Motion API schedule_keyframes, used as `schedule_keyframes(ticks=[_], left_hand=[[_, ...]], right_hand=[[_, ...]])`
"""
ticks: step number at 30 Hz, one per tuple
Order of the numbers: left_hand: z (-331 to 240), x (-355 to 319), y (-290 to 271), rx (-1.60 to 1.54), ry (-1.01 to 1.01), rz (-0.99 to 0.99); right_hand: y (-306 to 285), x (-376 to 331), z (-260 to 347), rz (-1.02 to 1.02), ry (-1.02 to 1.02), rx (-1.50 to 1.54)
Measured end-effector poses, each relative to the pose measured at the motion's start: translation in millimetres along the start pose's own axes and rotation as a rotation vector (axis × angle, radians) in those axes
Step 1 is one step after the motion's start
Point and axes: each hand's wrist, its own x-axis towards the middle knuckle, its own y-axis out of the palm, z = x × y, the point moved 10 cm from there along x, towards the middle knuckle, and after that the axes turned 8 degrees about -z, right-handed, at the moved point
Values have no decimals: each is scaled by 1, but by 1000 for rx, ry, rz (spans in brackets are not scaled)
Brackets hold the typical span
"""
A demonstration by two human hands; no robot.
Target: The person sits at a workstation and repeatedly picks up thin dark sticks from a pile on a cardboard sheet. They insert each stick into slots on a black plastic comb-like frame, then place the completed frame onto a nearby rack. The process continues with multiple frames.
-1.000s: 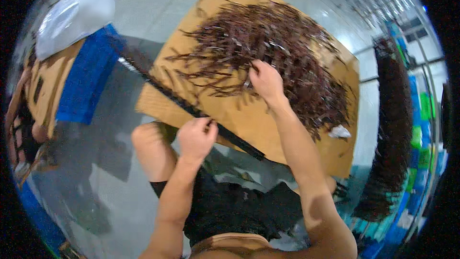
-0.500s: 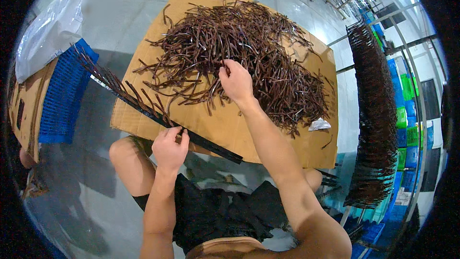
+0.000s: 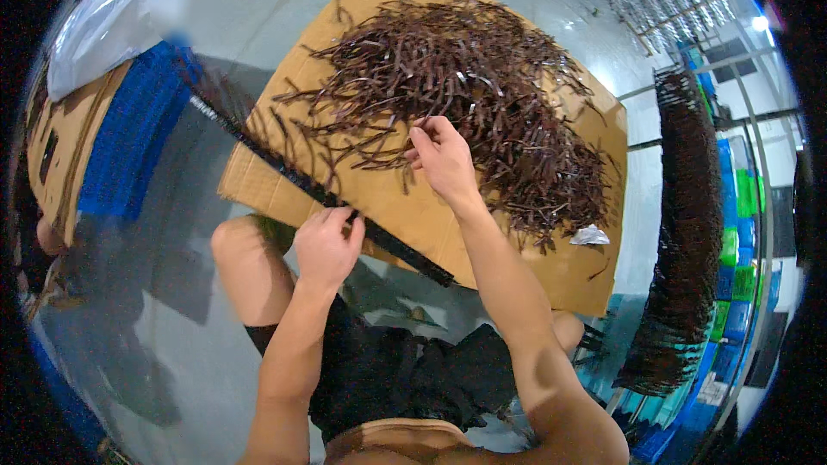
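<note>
Brown strips (image 3: 465, 77) are lying in a loose pile on the cardboard sheet (image 3: 413, 207), covering its middle and far part. Along the sheet's near left edge, a black bar (image 3: 401, 250) is running slantwise. The left hand (image 3: 327, 245) is touching this bar at the sheet's near edge; its fingers are curling, but whether the grip is holding something, I cannot tell. Over the sheet's middle, the right hand (image 3: 446, 164) is keeping a narrow grip; I cannot tell if a strip is sitting inside. White scrap (image 3: 590, 235) is lying on the sheet's right part.
</note>
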Motion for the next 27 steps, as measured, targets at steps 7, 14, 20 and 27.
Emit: schedule_keyframes(ticks=[7, 14, 20, 27], left_hand=[[-3, 1, 0, 38, 23, 1], [5, 0, 9, -6, -38, 54], [13, -8, 13, 23, -27, 108], [8, -10, 13, 10, 45, 54]], right_hand=[[35, -32, -30, 108, 133, 113], [2, -10, -33, -95, -79, 43], [27, -21, -54, 160, 243, 183], [32, -79, 9, 71, -169, 4]])
